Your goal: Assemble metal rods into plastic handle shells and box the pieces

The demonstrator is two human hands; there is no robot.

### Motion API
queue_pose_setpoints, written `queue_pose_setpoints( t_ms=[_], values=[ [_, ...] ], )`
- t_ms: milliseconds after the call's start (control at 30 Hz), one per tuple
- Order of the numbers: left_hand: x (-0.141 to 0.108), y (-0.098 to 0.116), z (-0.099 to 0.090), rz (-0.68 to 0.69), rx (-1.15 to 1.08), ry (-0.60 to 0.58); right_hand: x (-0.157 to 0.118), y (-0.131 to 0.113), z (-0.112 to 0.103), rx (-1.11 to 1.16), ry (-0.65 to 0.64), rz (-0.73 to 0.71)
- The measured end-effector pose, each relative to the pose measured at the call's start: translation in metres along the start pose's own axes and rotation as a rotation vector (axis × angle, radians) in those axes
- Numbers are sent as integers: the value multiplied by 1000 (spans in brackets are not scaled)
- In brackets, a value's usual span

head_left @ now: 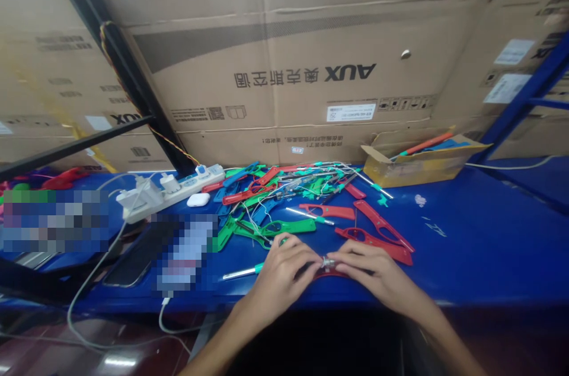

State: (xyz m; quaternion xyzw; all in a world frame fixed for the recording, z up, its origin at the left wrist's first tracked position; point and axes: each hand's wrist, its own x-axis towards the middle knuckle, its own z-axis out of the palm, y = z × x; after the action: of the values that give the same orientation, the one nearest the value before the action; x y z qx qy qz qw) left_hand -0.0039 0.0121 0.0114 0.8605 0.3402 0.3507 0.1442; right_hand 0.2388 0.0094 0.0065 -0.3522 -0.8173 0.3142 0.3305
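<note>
My left hand (284, 269) and my right hand (371, 269) meet near the front edge of the blue table. Between their fingertips is a small metallic part (328, 263), pinched from both sides. A red plastic piece (331, 273) lies just under it, partly covered by my fingers. A metal rod with a teal end (242, 273) extends to the left of my left hand. Beyond my right hand lie red handle shells (377, 241). A green shell (291, 226) is just behind my left hand.
Behind is a pile of red, green and blue shells with rods and wires (267, 192). An open cardboard box (413, 169) stands back right. At left are a power strip (178, 191), a white case (198, 200), a dark phone (137, 254) and a cabled phone (186, 254).
</note>
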Motion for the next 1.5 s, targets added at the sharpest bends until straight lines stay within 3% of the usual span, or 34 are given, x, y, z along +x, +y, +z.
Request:
queue_pose_setpoints(
  t_ms=[400,933,1200,1500],
  values=[
    [0,-1,3,-85,46,20,2,2,2,-119,76,21],
    [0,1,0,-2,39,42,3,1,-2,-28,51,1],
    [1,-1,0,-3,-23,14,4,1,-1,-3,43,-28],
    [-1,0,1,-33,-1,49,3,1,0,-65,86,34]
  ],
)
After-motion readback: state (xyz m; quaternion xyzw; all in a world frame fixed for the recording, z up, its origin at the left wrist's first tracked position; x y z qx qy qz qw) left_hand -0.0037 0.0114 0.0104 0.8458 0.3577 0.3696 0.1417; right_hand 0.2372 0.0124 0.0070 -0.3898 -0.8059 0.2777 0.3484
